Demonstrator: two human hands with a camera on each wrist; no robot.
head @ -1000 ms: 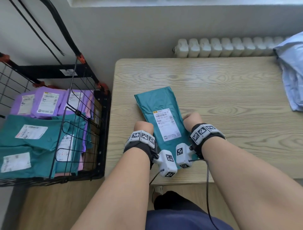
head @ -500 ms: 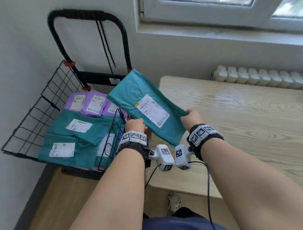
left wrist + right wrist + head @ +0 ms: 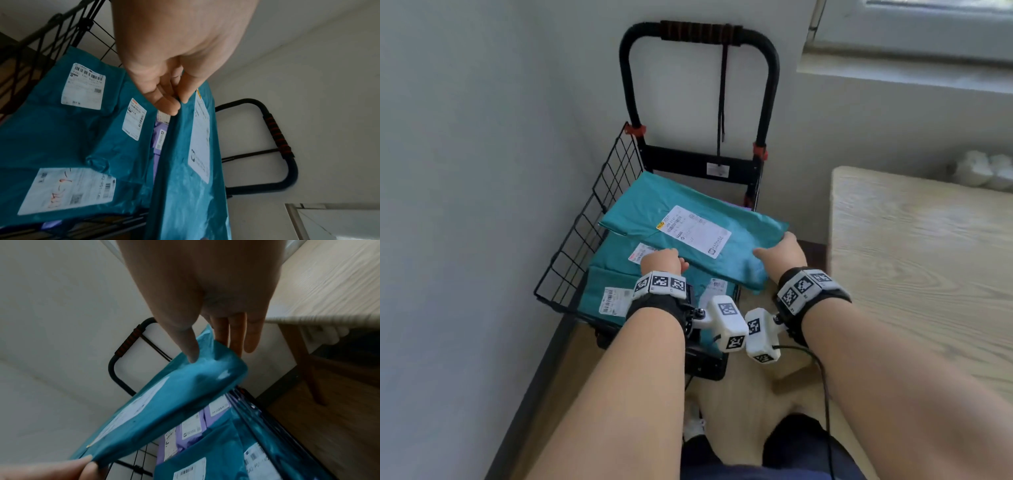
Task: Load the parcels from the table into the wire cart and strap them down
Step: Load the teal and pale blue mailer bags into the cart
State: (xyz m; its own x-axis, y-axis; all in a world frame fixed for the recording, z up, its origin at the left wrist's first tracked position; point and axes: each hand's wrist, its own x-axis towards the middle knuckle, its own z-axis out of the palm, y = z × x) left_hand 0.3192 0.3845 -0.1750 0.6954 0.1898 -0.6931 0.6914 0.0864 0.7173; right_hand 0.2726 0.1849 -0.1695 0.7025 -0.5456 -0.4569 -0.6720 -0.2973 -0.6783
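Above the wire cart (image 3: 589, 219), a flat teal parcel (image 3: 688, 236) hangs label-up, not yet set down on the load beneath it. The left hand (image 3: 662, 261) pinches its near edge between thumb and curled fingers; the right hand (image 3: 780, 251) holds the other near corner with the thumb on top and fingers below, which the right wrist view shows plainly. The far end of the parcel is unsupported and points toward the black handle (image 3: 700, 34).

Under it lie more teal parcels (image 3: 61, 133), labels up, with purple parcels (image 3: 191, 430) toward the back of the cart. The glossy film on all of them looks slippery.

My judgement is that the main risk lies in the release. The grip is only at one end, so the limp parcel could sag, catch its far edge on the back frame, and settle crooked. Laid askew on slick film, it could slide toward the right side, where it already overhangs the rim nearest the table (image 3: 921, 260). A sloping stack would also make strapping harder. The black strap (image 3: 722, 102) hangs from the handle, unused, and could snag the parcel's far end.
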